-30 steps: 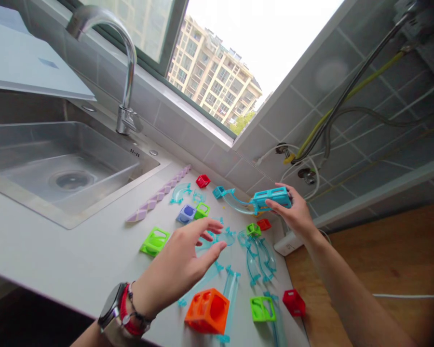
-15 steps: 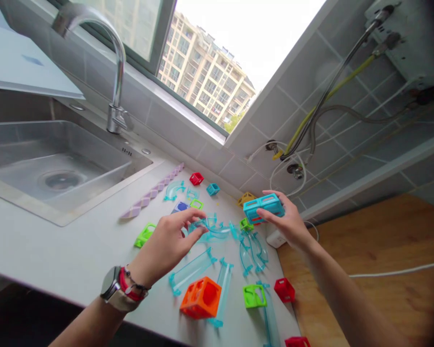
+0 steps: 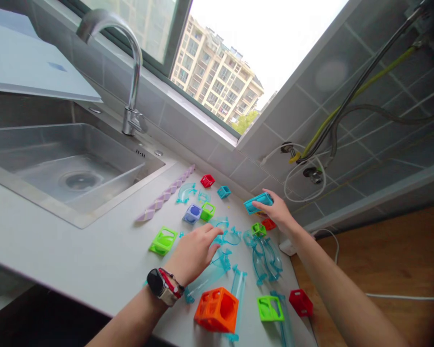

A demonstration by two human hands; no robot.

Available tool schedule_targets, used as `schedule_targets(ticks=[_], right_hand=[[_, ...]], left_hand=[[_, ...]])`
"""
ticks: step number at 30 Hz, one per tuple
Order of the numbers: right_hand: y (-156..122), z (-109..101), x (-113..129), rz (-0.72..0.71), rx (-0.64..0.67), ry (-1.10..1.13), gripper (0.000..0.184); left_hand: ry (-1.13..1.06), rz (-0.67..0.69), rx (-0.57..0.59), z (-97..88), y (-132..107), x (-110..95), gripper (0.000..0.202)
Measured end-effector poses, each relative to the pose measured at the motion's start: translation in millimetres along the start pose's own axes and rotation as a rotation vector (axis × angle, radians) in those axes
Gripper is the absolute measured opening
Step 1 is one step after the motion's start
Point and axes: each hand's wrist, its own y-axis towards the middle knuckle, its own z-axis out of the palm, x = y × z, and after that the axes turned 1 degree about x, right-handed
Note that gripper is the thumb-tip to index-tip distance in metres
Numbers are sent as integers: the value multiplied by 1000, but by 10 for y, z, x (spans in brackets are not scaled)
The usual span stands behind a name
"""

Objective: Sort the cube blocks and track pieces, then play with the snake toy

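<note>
In the head view, the right hand [image 3: 279, 213] is raised near the tiled back wall and pinches a teal block [image 3: 259, 202] between thumb and fingers; the block is tilted and lifted above the counter. Under this hand lie a small red piece [image 3: 268, 224] and a small green cube [image 3: 258, 229], close to each other.

The left hand [image 3: 195, 251] is lower, palm down, fingers loosely spread and reaching forward. Its fingertips [image 3: 217, 232] are at a clear curved track piece [image 3: 228, 236]; I cannot tell if they really touch it. A long clear straight track [image 3: 206, 278] lies partly under this hand.

The white counter [image 3: 94, 250] has much free surface on the left, between the sink [image 3: 68, 168] and the toy pieces. The near counter edge is close behind the orange cube [image 3: 217, 309], which stands almost at this edge. On the right, the counter ends just beside the red cube [image 3: 301, 302] and the green frame [image 3: 270, 308]; beyond is a wooden surface [image 3: 376, 260]. A row of purple zigzag pieces [image 3: 165, 195] runs diagonally beside the sink corner. A flat green piece [image 3: 162, 240] lies left of the left hand, apart from it. The tap [image 3: 130, 72] stands behind the sink, well apart from both hands.
</note>
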Motion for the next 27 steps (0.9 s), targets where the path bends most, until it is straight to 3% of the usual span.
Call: schedule_targets(ticks=[3,8,11,13,16,21,27], right_hand=[[-71,85,37,-29,36,2,87],[-442,147,368,-333,277,-60,78],[-769,184,636,-503,426,-54,75],[-965,217,776,-634,471,-40,70],[-1164,259,890,-743,471,-46,68],[-1279,295,893,-730,384,-103,69],[-1339,333,875,-665,388,-115,69]], left_hand=[[-57,51,-111,-12,14,11,33],[-336,108,-224,-83,39,-26,47],[-466,62,-216,-133,40,-60,76],[-544,48,-141,-165,33,-85,84],[-613,98,-38,-208,16,-121,65],[-552,151,-91,-243,-20,-139,49],[-536,118,-83,-224,-44,-150,39]])
